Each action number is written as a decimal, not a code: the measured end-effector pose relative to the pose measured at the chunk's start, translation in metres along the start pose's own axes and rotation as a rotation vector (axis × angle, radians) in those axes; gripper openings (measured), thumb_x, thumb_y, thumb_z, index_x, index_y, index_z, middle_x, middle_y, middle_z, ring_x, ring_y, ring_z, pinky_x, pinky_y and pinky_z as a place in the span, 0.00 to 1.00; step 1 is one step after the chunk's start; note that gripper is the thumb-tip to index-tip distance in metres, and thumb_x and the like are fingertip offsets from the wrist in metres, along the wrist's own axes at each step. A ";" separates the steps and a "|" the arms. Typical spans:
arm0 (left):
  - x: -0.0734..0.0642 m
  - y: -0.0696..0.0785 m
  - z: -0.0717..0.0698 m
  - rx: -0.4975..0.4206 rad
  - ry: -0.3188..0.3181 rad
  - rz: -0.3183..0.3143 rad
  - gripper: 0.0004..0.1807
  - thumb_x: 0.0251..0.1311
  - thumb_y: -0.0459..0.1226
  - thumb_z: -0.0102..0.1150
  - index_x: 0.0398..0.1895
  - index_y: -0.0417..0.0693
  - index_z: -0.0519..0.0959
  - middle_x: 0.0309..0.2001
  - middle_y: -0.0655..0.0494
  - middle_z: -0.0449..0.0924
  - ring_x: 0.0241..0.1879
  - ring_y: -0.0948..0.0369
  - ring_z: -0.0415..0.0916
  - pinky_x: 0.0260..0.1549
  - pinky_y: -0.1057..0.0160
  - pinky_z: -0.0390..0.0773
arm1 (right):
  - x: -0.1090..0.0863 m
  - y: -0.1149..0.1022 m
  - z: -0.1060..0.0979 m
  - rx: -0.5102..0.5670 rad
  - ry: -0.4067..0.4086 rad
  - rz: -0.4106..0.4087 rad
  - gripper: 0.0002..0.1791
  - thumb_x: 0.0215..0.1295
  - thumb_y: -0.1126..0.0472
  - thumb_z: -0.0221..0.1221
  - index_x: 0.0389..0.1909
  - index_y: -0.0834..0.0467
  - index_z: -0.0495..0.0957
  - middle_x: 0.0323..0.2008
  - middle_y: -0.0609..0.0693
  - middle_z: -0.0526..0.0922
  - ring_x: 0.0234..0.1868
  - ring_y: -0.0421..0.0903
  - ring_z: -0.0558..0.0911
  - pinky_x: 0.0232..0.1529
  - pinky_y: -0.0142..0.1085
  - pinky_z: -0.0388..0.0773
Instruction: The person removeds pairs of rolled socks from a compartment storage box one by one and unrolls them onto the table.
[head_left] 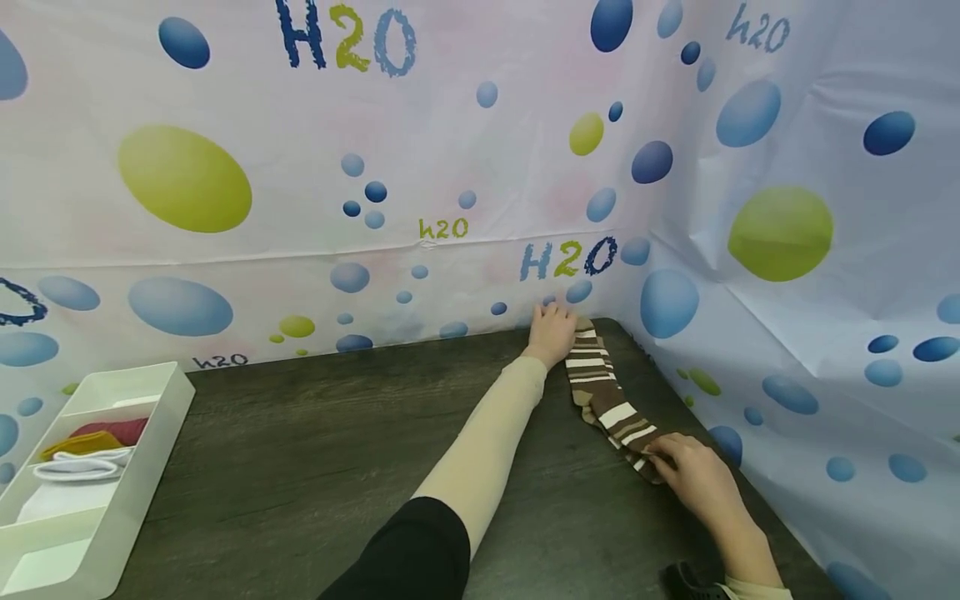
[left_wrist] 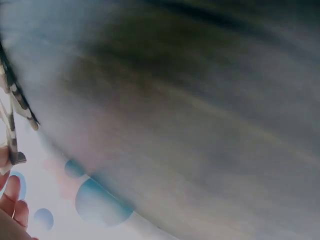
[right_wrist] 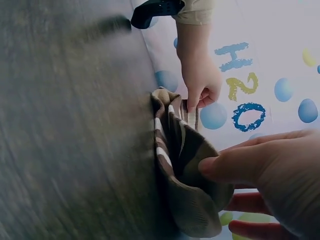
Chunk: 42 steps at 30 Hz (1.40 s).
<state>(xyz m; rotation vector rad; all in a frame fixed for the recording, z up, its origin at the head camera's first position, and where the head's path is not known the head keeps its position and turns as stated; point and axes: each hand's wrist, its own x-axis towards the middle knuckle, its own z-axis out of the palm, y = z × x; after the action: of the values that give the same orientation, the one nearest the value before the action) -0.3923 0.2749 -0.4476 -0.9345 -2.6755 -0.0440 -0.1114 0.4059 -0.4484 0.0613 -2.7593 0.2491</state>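
Note:
A pair of brown socks (head_left: 602, 387) with white and tan stripes stretches along the right side of the dark table, one sock layered over the other. At the far end, by the back wall, my left hand (head_left: 551, 333) pinches the socks; the right wrist view shows its thumb and a finger on the striped edge. My right hand (head_left: 697, 483) grips the near end, thumb (right_wrist: 212, 167) on top and other fingers behind the fabric. In the left wrist view only fingertips and a sliver of striped sock (left_wrist: 11, 100) show at the left edge; the rest is blurred.
A white divided box (head_left: 161, 433) stands at the table's left, with folded red, mustard and white cloth items in its middle compartments. A bubble-patterned sheet (head_left: 420, 150) hangs behind the dark table (head_left: 300, 450) and along its right side.

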 end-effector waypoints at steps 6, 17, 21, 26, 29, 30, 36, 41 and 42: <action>0.001 -0.005 -0.005 -0.009 0.043 0.008 0.11 0.74 0.46 0.44 0.49 0.58 0.75 0.49 0.61 0.76 0.49 0.60 0.66 0.47 0.57 0.57 | -0.001 0.001 -0.001 -0.057 0.182 -0.131 0.11 0.43 0.66 0.74 0.29 0.53 0.84 0.29 0.47 0.85 0.26 0.46 0.81 0.25 0.37 0.76; -0.003 -0.020 -0.022 -0.045 0.097 0.009 0.12 0.73 0.44 0.46 0.54 0.58 0.76 0.51 0.61 0.78 0.51 0.60 0.69 0.50 0.55 0.59 | 0.004 -0.007 -0.010 -0.066 0.300 -0.286 0.27 0.73 0.42 0.47 0.29 0.56 0.84 0.26 0.48 0.85 0.22 0.45 0.80 0.21 0.35 0.73; -0.007 -0.027 -0.027 -0.044 0.103 0.031 0.13 0.72 0.45 0.47 0.55 0.59 0.75 0.53 0.62 0.78 0.53 0.60 0.69 0.50 0.56 0.59 | 0.005 -0.017 -0.016 -0.071 0.307 -0.312 0.40 0.74 0.37 0.28 0.28 0.56 0.84 0.25 0.47 0.85 0.23 0.45 0.81 0.21 0.36 0.74; -0.017 -0.039 -0.030 -0.042 0.109 0.065 0.14 0.72 0.46 0.48 0.57 0.60 0.75 0.54 0.62 0.78 0.53 0.60 0.68 0.49 0.56 0.59 | 0.004 -0.032 -0.020 -0.071 0.274 -0.331 0.13 0.66 0.51 0.61 0.29 0.55 0.84 0.27 0.46 0.86 0.26 0.45 0.82 0.25 0.39 0.76; -0.024 -0.046 -0.031 -0.040 0.108 0.074 0.13 0.72 0.47 0.48 0.54 0.60 0.76 0.54 0.61 0.77 0.52 0.60 0.68 0.48 0.55 0.59 | 0.002 -0.041 -0.019 -0.077 0.266 -0.344 0.11 0.41 0.65 0.73 0.28 0.54 0.85 0.27 0.45 0.86 0.26 0.44 0.82 0.25 0.39 0.76; -0.026 -0.049 -0.031 -0.031 0.110 0.075 0.12 0.72 0.47 0.48 0.52 0.60 0.76 0.54 0.61 0.78 0.52 0.60 0.68 0.48 0.56 0.59 | 0.002 -0.043 -0.018 -0.083 0.266 -0.351 0.12 0.39 0.65 0.74 0.28 0.53 0.85 0.27 0.44 0.85 0.25 0.43 0.82 0.25 0.39 0.76; -0.040 -0.060 -0.029 0.024 0.134 0.107 0.10 0.71 0.49 0.50 0.48 0.58 0.76 0.49 0.60 0.78 0.48 0.59 0.68 0.46 0.56 0.61 | -0.004 -0.059 -0.010 -0.091 0.248 -0.409 0.11 0.40 0.63 0.74 0.27 0.52 0.84 0.25 0.42 0.84 0.26 0.41 0.81 0.27 0.39 0.76; -0.048 -0.064 -0.025 0.027 0.103 0.141 0.12 0.69 0.49 0.53 0.50 0.59 0.76 0.49 0.60 0.78 0.48 0.59 0.68 0.47 0.55 0.63 | -0.008 -0.068 -0.004 -0.092 0.214 -0.426 0.12 0.39 0.62 0.75 0.26 0.49 0.84 0.26 0.39 0.83 0.26 0.38 0.79 0.27 0.34 0.73; -0.049 -0.064 -0.024 0.029 0.091 0.144 0.12 0.69 0.49 0.52 0.50 0.59 0.76 0.49 0.60 0.77 0.48 0.59 0.69 0.47 0.56 0.64 | -0.009 -0.069 -0.003 -0.088 0.207 -0.426 0.12 0.39 0.62 0.76 0.26 0.49 0.84 0.26 0.38 0.83 0.26 0.37 0.77 0.26 0.33 0.71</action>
<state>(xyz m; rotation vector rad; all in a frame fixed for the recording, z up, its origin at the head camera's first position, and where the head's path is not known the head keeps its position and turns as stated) -0.3881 0.1917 -0.4344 -1.0860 -2.5130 -0.0161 -0.0971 0.3389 -0.4374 0.5598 -2.4726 0.0171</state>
